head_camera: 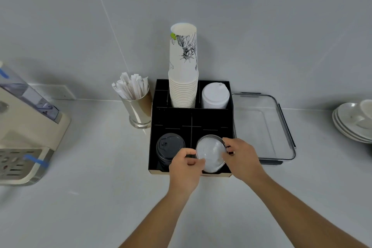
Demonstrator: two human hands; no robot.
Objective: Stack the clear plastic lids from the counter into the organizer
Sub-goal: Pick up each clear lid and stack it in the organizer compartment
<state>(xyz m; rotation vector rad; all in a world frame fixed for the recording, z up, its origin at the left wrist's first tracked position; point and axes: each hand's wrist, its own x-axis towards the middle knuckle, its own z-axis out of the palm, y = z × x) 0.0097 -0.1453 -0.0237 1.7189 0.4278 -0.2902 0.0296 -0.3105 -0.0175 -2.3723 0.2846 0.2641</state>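
A stack of clear plastic lids (210,152) sits in the front right compartment of the black organizer (173,119). My left hand (186,167) grips the stack's left rim, thumb on top. My right hand (242,158) holds its right rim with the fingers curled over the edge. The lower part of the stack is hidden behind the organizer's front wall and my hands. No loose clear lids show on the counter.
Black lids (170,147) fill the front left compartment, white lids (215,95) the back right, and a tall stack of paper cups (183,78) stands beside them. A metal cup of wrapped stirrers (137,106), a clear tray (263,127), plates (354,121) and a coffee machine (26,127) surround it.
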